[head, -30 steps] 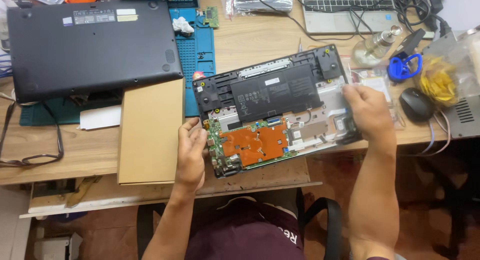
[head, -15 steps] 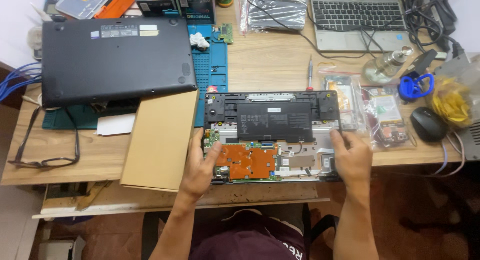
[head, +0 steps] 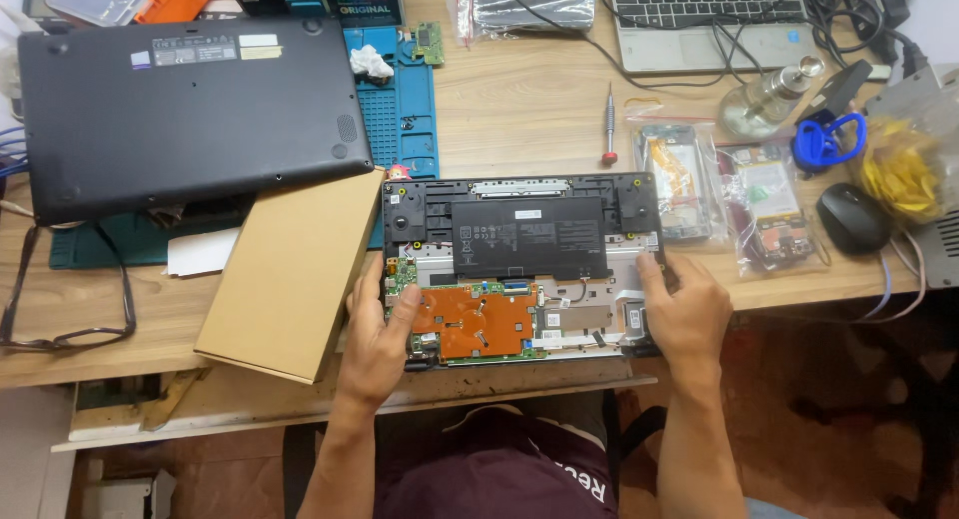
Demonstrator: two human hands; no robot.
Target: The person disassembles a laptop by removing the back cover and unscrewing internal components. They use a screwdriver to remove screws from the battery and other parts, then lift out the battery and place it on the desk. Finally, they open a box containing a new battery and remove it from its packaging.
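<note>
An opened laptop base (head: 519, 269) lies flat near the table's front edge, showing a black battery (head: 527, 237) at the back and an orange-covered board (head: 475, 321) at the front left. My left hand (head: 378, 341) grips its left edge, thumb resting on the orange board. My right hand (head: 684, 312) grips its right edge, fingers over the rim. Both hands hold the base squared to the table edge.
A brown cardboard box (head: 295, 271) lies just left of the base. A black laptop bottom cover (head: 190, 109) rests on a blue mat (head: 405, 109). Behind are a screwdriver (head: 609, 129), bagged parts (head: 734, 194), a mouse (head: 854, 217), another laptop (head: 709, 19); glasses (head: 60, 299) far left.
The laptop base was turned from a tilted angle to lie square with the table edge. Both hands moved along its sides and now hold its left and right edges.
</note>
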